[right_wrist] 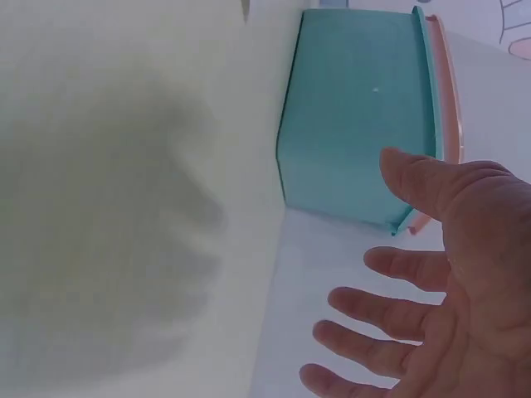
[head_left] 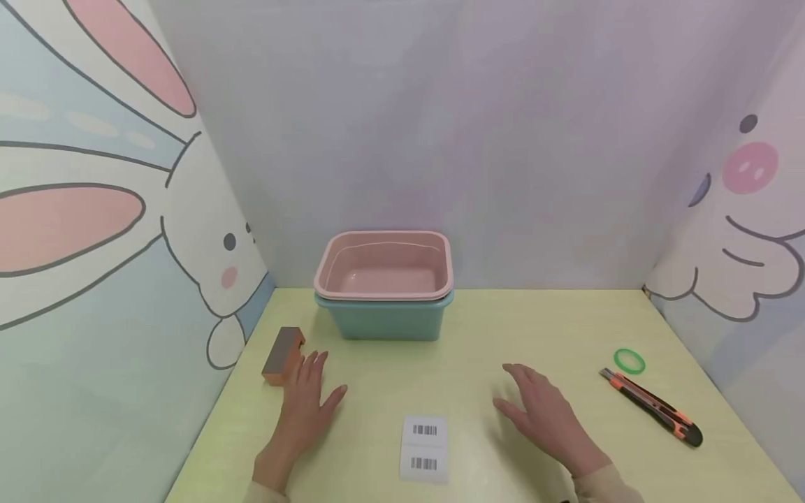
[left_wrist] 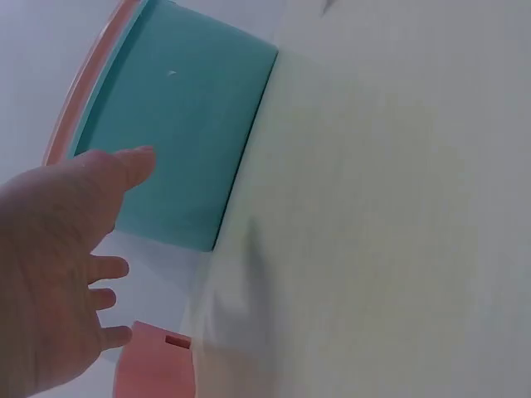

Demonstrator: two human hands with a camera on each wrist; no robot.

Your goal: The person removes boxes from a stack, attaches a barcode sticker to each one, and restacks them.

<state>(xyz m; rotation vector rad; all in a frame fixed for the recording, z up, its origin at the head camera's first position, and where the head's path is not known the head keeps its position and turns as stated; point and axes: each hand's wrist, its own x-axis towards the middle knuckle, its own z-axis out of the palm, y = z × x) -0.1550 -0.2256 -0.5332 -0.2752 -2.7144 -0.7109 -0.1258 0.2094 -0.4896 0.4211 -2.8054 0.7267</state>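
My left hand (head_left: pixel 305 404) hovers over the left part of the table, fingers spread and holding nothing. Close to its fingertips lies an orange block with a grey top (head_left: pixel 283 355); in the left wrist view its reddish end (left_wrist: pixel 153 365) shows a small slot. On the other side, my right hand (head_left: pixel 546 412) is held above the table, fingers extended and nothing in them. Between the hands and nearer to me lies a white card with two barcodes (head_left: pixel 424 448). Ahead stands a teal basin (head_left: pixel 390 321) with a pink basin (head_left: pixel 383 288) nested in it.
To the right lie a black and orange utility knife (head_left: pixel 654 408), its metal tip pointing to the back left, and a green ring (head_left: pixel 629 361), perhaps a roll of tape. Cloth walls with cartoon animals (head_left: pixel 214 230) enclose the pale yellow table (head_left: pixel 541 321) at the left, back and right.
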